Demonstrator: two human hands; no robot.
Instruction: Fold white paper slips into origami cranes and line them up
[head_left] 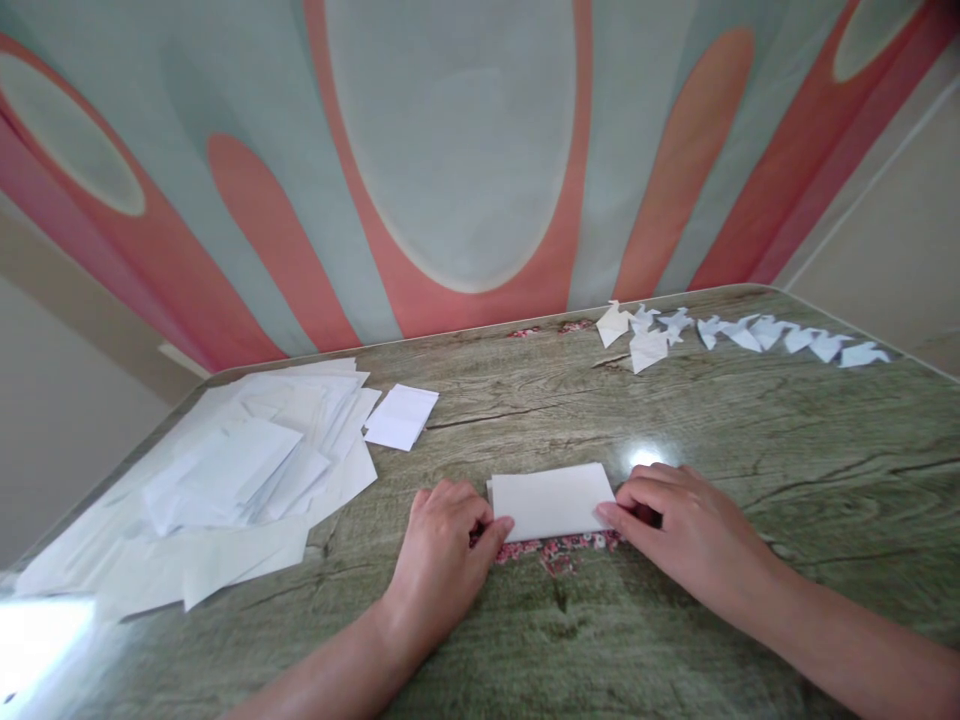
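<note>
A white sheet of paper [553, 503], folded into a flat rectangle, lies in front of me on the wooden-patterned table [480, 420]. My left hand [452, 530] pinches its left edge, thumb on top near the lower corner. At the opposite end, my right hand [667, 505] grips the lower right corner between thumb and curled fingers. Slightly offset layers show along the paper's left side. Under its near edge, a strip of red and pink flower pattern on the tabletop peeks out.
A messy pile of white papers [247, 480] covers the left of the table. Beside it lies a small folded stack of paper [402, 416]. Several folded paper birds [761, 332] stand in a row at the back right. A patterned wall panel [457, 150] rises behind the table.
</note>
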